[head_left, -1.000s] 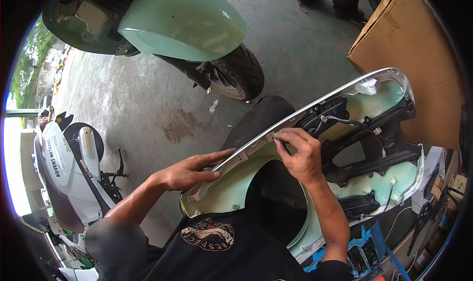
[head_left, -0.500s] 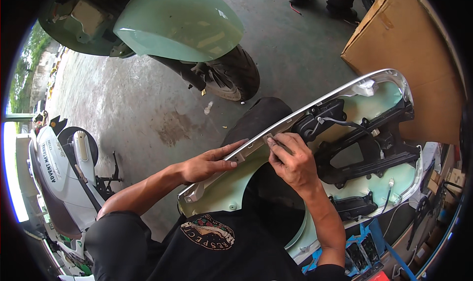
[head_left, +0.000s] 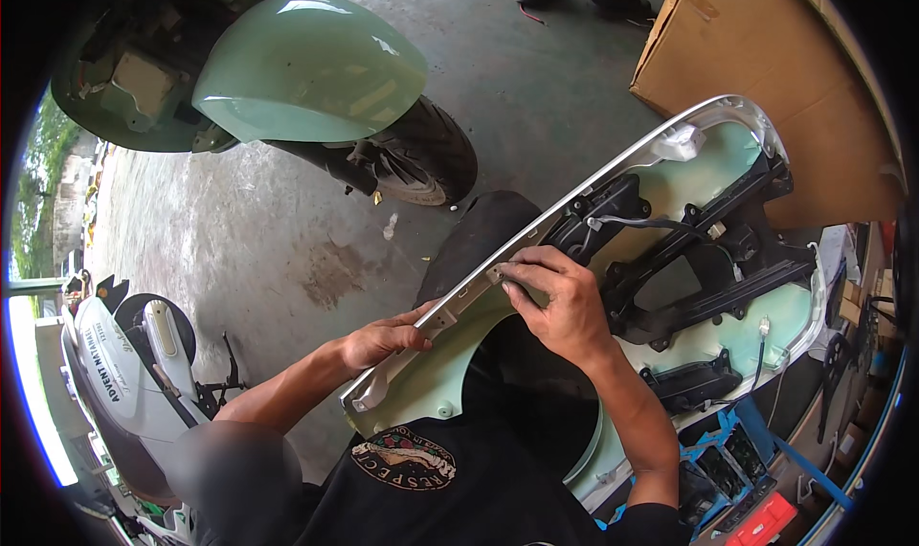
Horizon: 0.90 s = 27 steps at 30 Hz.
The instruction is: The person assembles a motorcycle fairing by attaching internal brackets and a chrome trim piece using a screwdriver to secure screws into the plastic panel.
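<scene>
A large pale green scooter body panel [head_left: 419,385] lies across my lap, its inner side facing up. Silver trim [head_left: 548,219] runs along its far edge. My left hand [head_left: 385,343] grips that edge near the left end, the thumb on the inner face and the other fingers mostly hidden behind the rim. Further right, my right hand [head_left: 560,302] pinches at the trim beside a small grey tab [head_left: 495,273]; what sits between its fingertips is too small to tell. A black bracket [head_left: 661,307] and a black lamp-like housing [head_left: 613,206] with a cable are fixed inside the panel.
Ahead stands a scooter with a green front fender [head_left: 311,72] and black tyre [head_left: 436,149]. A big cardboard box [head_left: 766,87] is at the right, near another person's feet [head_left: 622,0]. A white scooter [head_left: 124,364] stands left. A red object [head_left: 763,520] lies lower right.
The fingers of my left hand, stretched along the edge before, are now curled behind it. My right hand's pinch has turned slightly, exposing the grey tab. The whole view has shifted a little.
</scene>
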{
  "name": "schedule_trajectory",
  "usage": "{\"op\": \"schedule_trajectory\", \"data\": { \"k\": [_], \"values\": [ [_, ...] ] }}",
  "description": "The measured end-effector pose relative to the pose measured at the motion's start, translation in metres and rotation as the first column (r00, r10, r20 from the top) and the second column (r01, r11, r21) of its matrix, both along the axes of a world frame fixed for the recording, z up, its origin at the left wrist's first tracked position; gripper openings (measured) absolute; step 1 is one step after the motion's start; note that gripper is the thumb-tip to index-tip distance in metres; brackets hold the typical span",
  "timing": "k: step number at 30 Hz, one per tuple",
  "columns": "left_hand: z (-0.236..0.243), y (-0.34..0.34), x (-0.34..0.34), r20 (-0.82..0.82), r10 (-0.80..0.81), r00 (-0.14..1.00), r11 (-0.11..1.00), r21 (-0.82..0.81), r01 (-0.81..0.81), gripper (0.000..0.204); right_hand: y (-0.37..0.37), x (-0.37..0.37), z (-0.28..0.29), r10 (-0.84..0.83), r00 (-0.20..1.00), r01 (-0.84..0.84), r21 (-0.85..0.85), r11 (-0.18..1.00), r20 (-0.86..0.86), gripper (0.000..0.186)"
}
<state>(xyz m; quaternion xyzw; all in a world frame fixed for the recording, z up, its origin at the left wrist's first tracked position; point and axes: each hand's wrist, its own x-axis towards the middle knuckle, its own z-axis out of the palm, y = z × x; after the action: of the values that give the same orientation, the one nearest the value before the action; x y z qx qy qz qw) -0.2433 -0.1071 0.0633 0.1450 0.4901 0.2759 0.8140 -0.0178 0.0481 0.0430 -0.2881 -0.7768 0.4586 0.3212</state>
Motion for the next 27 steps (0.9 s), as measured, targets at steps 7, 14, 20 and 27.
{"op": "schedule_trajectory", "data": {
  "k": [7,14,20,27],
  "values": [
    [0.007,0.006,0.001,-0.036,-0.021,0.999,0.999,-0.025,0.020,0.085,0.003,-0.008,0.000,0.030,0.995,-0.028,-0.017,0.999,0.090,0.011],
    [0.001,0.005,0.002,-0.018,-0.003,1.000,1.000,-0.016,0.003,0.085,0.004,-0.007,0.002,0.012,0.996,-0.010,-0.032,0.999,0.090,0.012],
    [-0.001,0.005,0.006,-0.015,-0.002,1.000,1.000,-0.011,0.002,0.085,0.005,-0.003,0.002,0.029,0.990,-0.025,-0.030,0.999,0.141,0.011],
    [0.001,0.001,-0.001,-0.037,-0.006,0.999,1.000,-0.021,0.005,0.086,0.002,-0.011,-0.001,0.041,0.992,-0.040,-0.017,0.999,0.116,0.011]
  ]
}}
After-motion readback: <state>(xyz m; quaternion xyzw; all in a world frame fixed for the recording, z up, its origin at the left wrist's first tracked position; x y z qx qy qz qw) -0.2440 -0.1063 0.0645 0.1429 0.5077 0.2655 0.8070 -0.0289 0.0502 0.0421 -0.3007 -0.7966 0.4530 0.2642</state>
